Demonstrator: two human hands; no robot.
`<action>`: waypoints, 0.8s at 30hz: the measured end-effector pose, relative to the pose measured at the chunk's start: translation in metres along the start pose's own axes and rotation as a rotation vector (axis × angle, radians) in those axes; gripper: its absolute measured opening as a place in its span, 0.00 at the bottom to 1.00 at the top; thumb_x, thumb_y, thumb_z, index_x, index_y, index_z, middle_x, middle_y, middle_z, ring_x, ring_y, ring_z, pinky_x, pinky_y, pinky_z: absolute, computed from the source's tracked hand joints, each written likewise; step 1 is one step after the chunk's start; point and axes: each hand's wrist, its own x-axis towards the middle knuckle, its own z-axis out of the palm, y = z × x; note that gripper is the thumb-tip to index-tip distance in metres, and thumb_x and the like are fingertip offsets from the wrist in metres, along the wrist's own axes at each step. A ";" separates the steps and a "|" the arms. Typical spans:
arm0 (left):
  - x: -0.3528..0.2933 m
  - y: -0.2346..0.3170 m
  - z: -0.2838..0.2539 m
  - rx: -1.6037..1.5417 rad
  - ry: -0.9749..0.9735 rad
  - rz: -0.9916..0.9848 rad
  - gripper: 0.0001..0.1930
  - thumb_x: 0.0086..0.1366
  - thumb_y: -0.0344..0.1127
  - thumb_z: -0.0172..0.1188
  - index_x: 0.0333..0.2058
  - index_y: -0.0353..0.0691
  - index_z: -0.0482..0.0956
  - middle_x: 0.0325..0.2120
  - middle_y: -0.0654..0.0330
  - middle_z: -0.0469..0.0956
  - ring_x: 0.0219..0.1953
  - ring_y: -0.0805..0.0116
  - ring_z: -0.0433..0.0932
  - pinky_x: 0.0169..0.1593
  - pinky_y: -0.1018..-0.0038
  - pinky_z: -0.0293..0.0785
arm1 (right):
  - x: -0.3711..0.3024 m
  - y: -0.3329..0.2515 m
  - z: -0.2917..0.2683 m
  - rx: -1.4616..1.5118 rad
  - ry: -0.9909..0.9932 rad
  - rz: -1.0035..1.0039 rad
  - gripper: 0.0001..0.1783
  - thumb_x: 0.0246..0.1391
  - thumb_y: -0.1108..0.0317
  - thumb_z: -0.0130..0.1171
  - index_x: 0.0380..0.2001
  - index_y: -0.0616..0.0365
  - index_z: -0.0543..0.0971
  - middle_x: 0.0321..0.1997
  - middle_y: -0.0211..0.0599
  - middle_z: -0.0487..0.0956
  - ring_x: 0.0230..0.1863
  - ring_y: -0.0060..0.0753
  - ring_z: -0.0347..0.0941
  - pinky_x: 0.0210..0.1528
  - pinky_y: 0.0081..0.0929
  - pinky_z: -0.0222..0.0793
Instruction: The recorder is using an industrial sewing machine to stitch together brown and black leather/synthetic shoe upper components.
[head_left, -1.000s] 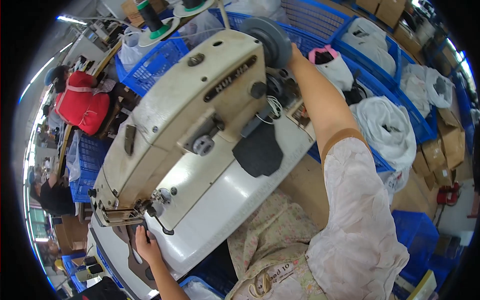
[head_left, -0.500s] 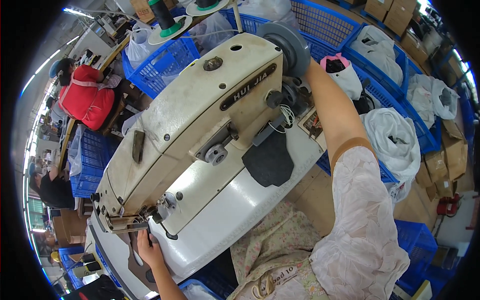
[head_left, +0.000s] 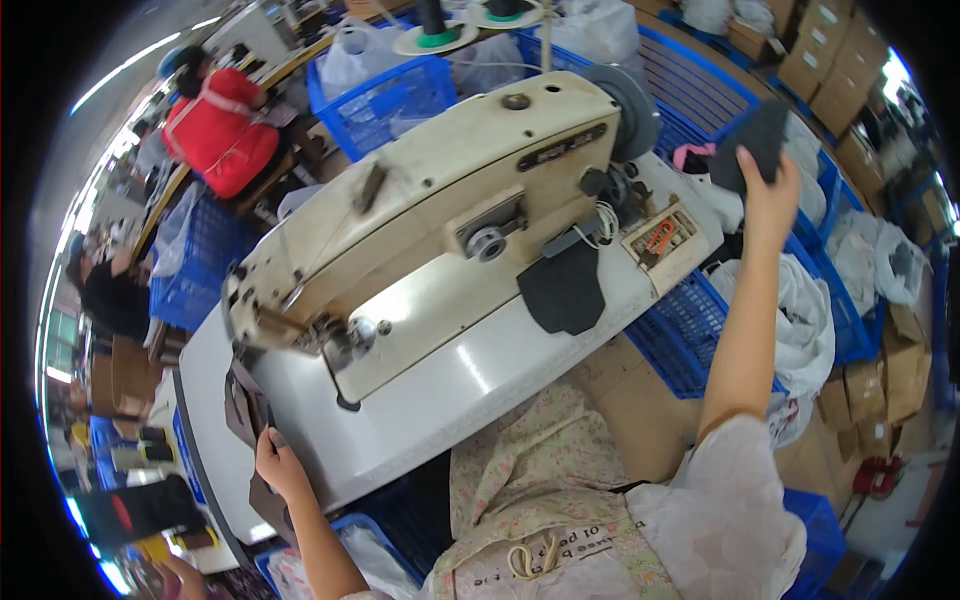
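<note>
My left hand [head_left: 281,466] is closed on dark brown flat cut pieces [head_left: 243,402], which hang at the near left corner of the white table, away from the needle end of the sewing machine [head_left: 430,200]. Out to the right, my right hand [head_left: 772,195] pinches a black flat cut piece [head_left: 755,140] in the air above the bags and baskets. A similar black piece [head_left: 562,292] lies on the machine bed below the arm. The grey handwheel [head_left: 622,115] sits at the machine's far right end, with no hand on it.
Blue plastic baskets [head_left: 680,335] with white bags [head_left: 790,310] stand right of the table. An open tool recess [head_left: 660,238] holds orange-handled snips. Thread cones [head_left: 432,25] rise behind the machine. A co-worker in red [head_left: 225,135] sits at the left. Cardboard boxes [head_left: 880,370] stand far right.
My right hand has left the handwheel and now holds a black piece out to the right. My left hand has drawn the brown pieces away from the needle, toward the lower left.
</note>
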 end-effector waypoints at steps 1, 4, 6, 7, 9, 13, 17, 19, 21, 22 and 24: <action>-0.011 0.008 -0.015 -0.010 0.017 -0.102 0.15 0.69 0.35 0.55 0.45 0.27 0.80 0.37 0.48 0.83 0.38 0.62 0.81 0.46 0.71 0.74 | -0.047 -0.064 0.010 0.160 -0.068 0.030 0.27 0.52 0.67 0.70 0.51 0.69 0.72 0.44 0.46 0.82 0.43 0.32 0.80 0.50 0.26 0.73; -0.047 0.020 -0.030 -0.236 0.145 -0.207 0.15 0.70 0.35 0.56 0.46 0.27 0.80 0.37 0.52 0.84 0.38 0.68 0.79 0.46 0.73 0.74 | -0.171 -0.161 0.029 -0.221 -0.471 -0.502 0.29 0.57 0.68 0.62 0.61 0.61 0.69 0.50 0.41 0.81 0.52 0.33 0.77 0.56 0.31 0.72; -0.069 0.055 -0.025 -0.331 0.209 -0.250 0.15 0.70 0.34 0.57 0.48 0.28 0.80 0.38 0.56 0.83 0.38 0.72 0.76 0.46 0.75 0.73 | -0.246 -0.188 0.054 0.155 -1.189 -0.301 0.18 0.50 0.75 0.61 0.46 0.50 0.83 0.45 0.44 0.80 0.47 0.43 0.78 0.46 0.33 0.74; -0.078 0.074 -0.019 -0.421 0.242 -0.239 0.15 0.69 0.34 0.57 0.49 0.28 0.80 0.38 0.56 0.83 0.38 0.72 0.76 0.46 0.76 0.73 | -0.289 -0.191 0.075 0.471 -1.093 -0.324 0.19 0.46 0.77 0.60 0.44 0.50 0.83 0.39 0.47 0.80 0.39 0.49 0.78 0.38 0.36 0.73; -0.098 0.095 -0.017 -0.549 0.283 -0.253 0.15 0.69 0.32 0.56 0.50 0.29 0.79 0.39 0.56 0.83 0.38 0.73 0.76 0.47 0.76 0.73 | -0.357 -0.222 0.100 0.543 -1.252 -0.216 0.14 0.56 0.69 0.59 0.45 0.57 0.82 0.38 0.46 0.80 0.38 0.47 0.78 0.37 0.36 0.72; -0.137 0.100 -0.011 -0.696 0.236 -0.136 0.18 0.67 0.26 0.54 0.55 0.28 0.75 0.53 0.48 0.77 0.51 0.63 0.76 0.57 0.71 0.69 | -0.429 -0.273 0.114 0.737 -1.397 -0.043 0.18 0.64 0.58 0.54 0.43 0.64 0.80 0.33 0.42 0.78 0.34 0.39 0.76 0.38 0.33 0.71; -0.149 0.116 -0.014 -0.564 0.139 0.076 0.21 0.67 0.25 0.51 0.59 0.31 0.70 0.64 0.43 0.64 0.65 0.54 0.66 0.67 0.66 0.58 | -0.428 -0.269 0.126 0.697 -1.473 0.126 0.16 0.63 0.61 0.54 0.32 0.66 0.76 0.29 0.42 0.75 0.30 0.34 0.71 0.35 0.32 0.68; -0.153 0.124 -0.016 -0.530 0.033 0.095 0.22 0.66 0.27 0.54 0.59 0.31 0.71 0.67 0.42 0.59 0.67 0.51 0.63 0.67 0.65 0.57 | -0.410 -0.263 0.133 0.632 -1.499 0.060 0.15 0.63 0.62 0.53 0.31 0.65 0.75 0.27 0.42 0.74 0.28 0.34 0.70 0.34 0.33 0.67; -0.152 0.135 -0.022 -0.698 -0.081 0.004 0.21 0.67 0.29 0.57 0.58 0.31 0.72 0.59 0.45 0.71 0.60 0.56 0.72 0.63 0.68 0.63 | -0.382 -0.245 0.142 0.487 -1.544 -0.081 0.15 0.63 0.60 0.53 0.33 0.64 0.75 0.25 0.43 0.74 0.29 0.35 0.71 0.36 0.34 0.67; -0.153 0.132 -0.026 -0.900 -0.192 -0.134 0.20 0.68 0.30 0.57 0.57 0.32 0.73 0.56 0.47 0.75 0.56 0.59 0.76 0.61 0.69 0.66 | -0.368 -0.236 0.146 0.420 -1.568 -0.100 0.16 0.64 0.59 0.53 0.35 0.64 0.77 0.29 0.44 0.78 0.33 0.35 0.73 0.40 0.34 0.69; -0.133 0.123 -0.038 -0.608 0.086 0.287 0.13 0.71 0.30 0.53 0.49 0.30 0.79 0.48 0.50 0.80 0.51 0.66 0.79 0.56 0.71 0.72 | -0.333 -0.218 0.147 0.326 -1.654 -0.141 0.16 0.61 0.57 0.54 0.38 0.60 0.79 0.34 0.48 0.81 0.38 0.49 0.77 0.45 0.39 0.71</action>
